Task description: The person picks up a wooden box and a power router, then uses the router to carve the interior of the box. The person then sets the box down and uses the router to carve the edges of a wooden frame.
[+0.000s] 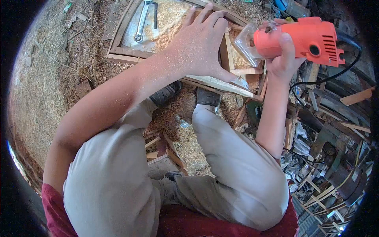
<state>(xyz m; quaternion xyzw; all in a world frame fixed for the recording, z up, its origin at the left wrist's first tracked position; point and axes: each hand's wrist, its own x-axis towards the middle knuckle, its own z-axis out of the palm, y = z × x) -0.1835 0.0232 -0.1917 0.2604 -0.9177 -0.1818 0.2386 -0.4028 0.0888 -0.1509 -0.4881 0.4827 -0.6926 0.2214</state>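
My right hand (pixel 285 63) is wrapped round an orange trim router (pixel 298 41) with a clear plastic base (pixel 246 45). The router lies on its side in the grip, its base facing left over the corner of a wooden frame. Fingers spread wide, my left hand (pixel 203 49) reaches across the wooden tray-like frame (pixel 118 37), with the thumb near a wooden strip (pixel 221 85) along the front edge. Sawdust speckles the wrist. Inside the frame, left of this hand, are a combination wrench (pixel 141 23), a dark hex key (pixel 155 16) and heaped sawdust (pixel 171 29).
A black power cord (pixel 327 81) loops down from the router on the right. Wood offcuts (pixel 357 96) and clutter fill the right side. Shavings cover the ground (pixel 59 67) at left. My knees and dark shoes (pixel 208 97) are close below the frame.
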